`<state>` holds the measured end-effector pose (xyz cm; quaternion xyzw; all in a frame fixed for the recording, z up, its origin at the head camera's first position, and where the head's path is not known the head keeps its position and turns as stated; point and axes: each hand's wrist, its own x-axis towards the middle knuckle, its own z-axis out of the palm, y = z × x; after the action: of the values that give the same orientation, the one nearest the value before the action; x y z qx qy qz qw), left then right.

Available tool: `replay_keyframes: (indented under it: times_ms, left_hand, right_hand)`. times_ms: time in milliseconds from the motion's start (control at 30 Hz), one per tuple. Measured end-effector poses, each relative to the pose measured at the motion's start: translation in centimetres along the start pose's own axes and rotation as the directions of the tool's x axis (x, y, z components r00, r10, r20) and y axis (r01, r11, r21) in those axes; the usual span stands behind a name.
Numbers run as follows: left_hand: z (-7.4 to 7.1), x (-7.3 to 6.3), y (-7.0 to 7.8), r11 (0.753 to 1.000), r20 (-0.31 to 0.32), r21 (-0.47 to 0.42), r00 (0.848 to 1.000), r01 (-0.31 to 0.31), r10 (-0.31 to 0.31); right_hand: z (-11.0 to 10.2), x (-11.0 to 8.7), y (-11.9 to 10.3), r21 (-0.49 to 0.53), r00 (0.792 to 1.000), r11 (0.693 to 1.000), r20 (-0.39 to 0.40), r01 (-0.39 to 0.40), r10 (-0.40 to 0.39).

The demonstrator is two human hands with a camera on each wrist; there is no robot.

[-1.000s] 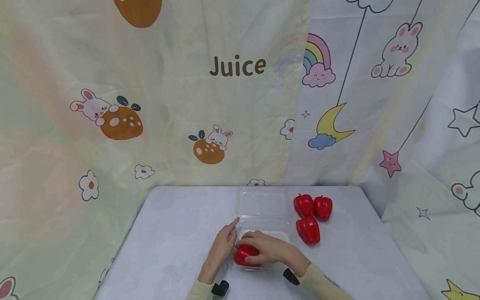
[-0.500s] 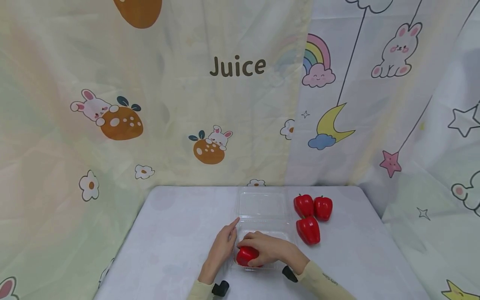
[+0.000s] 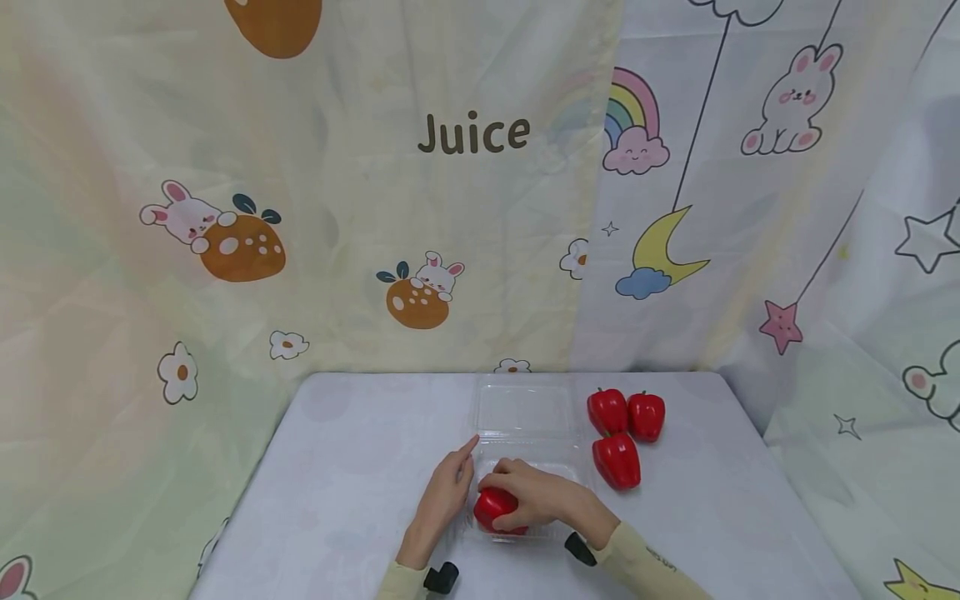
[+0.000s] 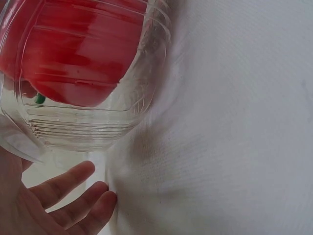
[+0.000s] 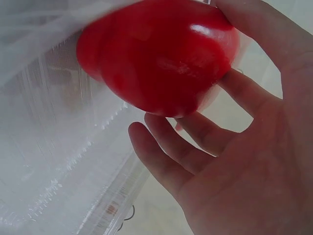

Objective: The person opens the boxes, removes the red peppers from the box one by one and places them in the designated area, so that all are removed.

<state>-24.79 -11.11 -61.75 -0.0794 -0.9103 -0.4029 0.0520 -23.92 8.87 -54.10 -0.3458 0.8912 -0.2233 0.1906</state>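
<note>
My right hand (image 3: pixel 536 492) grips a red bell pepper (image 3: pixel 491 508) between thumb and fingers, inside the near half of a clear plastic clamshell container (image 4: pixel 93 132). The right wrist view shows the thumb on one side of the pepper (image 5: pixel 161 58) and fingertips along the other. Through the container wall, the left wrist view shows a bit of green stem (image 4: pixel 40 99). At the container's left side rests my left hand (image 3: pixel 445 487), index finger stretched toward the hinge. Its other fingers (image 4: pixel 73 181) extend loosely below the rim, holding no pepper.
The container's lid (image 3: pixel 525 408) lies folded back, away from me. Right of it on the white-covered table (image 3: pixel 360 442) sit three more red bell peppers (image 3: pixel 617 460), grouped close together. A printed curtain (image 3: pixel 337 167) hangs behind the table.
The gripped pepper has turned and shifted slightly right inside the container, and its stem no longer shows in the head view. The left hand has stayed in place.
</note>
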Motion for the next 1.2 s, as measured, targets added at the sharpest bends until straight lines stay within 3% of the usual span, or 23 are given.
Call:
replay_keyframes:
  times_ms: [1200]
  left_hand:
    - [0.0, 0.0, -0.2, 1.000, 0.004, -0.002, 1.000, 0.005, -0.005]
  right_hand:
    - [-1.2, -0.9, -0.3, -0.001, 0.998, 1.000, -0.061, -0.017, 0.017]
